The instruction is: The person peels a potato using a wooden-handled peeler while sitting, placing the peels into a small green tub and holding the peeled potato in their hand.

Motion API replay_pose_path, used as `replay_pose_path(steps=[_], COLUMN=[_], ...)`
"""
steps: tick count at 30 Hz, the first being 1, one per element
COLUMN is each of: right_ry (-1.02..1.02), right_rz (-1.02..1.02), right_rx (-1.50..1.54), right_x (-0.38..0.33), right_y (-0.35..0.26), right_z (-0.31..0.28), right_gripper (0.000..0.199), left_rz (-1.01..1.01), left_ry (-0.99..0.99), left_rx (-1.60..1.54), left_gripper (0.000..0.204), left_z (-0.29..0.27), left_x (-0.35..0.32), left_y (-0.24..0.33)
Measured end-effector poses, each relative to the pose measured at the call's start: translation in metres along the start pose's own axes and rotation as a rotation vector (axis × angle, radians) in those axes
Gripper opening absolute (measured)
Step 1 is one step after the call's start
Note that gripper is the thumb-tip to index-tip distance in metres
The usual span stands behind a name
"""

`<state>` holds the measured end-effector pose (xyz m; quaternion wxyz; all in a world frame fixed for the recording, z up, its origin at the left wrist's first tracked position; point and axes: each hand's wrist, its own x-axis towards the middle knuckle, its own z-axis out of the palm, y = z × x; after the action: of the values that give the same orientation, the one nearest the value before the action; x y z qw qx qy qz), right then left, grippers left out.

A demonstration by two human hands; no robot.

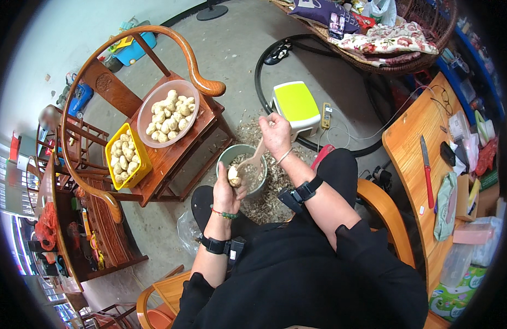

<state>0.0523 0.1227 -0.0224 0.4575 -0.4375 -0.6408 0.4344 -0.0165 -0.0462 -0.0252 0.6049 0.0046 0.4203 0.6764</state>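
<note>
In my left hand (227,193) is a pale egg (234,173) with brown crust on it, held by my curled fingers and thumb over a bucket. My right hand (275,134) is closed round the handle of a wooden spatula (257,157). Its broad end points down to the left, close beside the egg; whether they touch I cannot tell. Below both hands stands the pale green bucket (225,158) with brownish scraps in it. To the left, a wooden armchair (171,189) carries a clear bowl (145,112) and a yellow basket (146,176), both full of similar brown-flecked eggs.
Crumbly scraps (275,192) litter the floor round the bucket. Ahead stands a white stool (298,104) with a green top, near a black hose (259,77) and a power strip (326,115). A wooden table (409,134) on the right holds a red-handled knife (427,172).
</note>
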Motion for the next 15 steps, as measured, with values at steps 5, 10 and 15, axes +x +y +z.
replay_pose_path(steps=[5, 10, 15], right_ry=[0.049, 0.161, 0.063], right_rz=[-0.087, -0.095, 0.056], right_rx=[-0.044, -0.189, 0.08], right_x=[-0.003, 0.016, 0.0], right_y=[-0.003, 0.008, -0.008], right_z=[0.009, -0.01, 0.004], right_gripper=[0.025, 0.022, 0.022], left_rz=[-0.017, -0.044, -0.011], left_ry=[0.128, 0.095, 0.156], left_rx=[0.071, 0.023, 0.038], left_gripper=[0.038, 0.033, 0.035], left_z=[0.011, 0.008, 0.015], left_x=[-0.004, -0.008, -0.004], left_y=[-0.004, -0.004, -0.005])
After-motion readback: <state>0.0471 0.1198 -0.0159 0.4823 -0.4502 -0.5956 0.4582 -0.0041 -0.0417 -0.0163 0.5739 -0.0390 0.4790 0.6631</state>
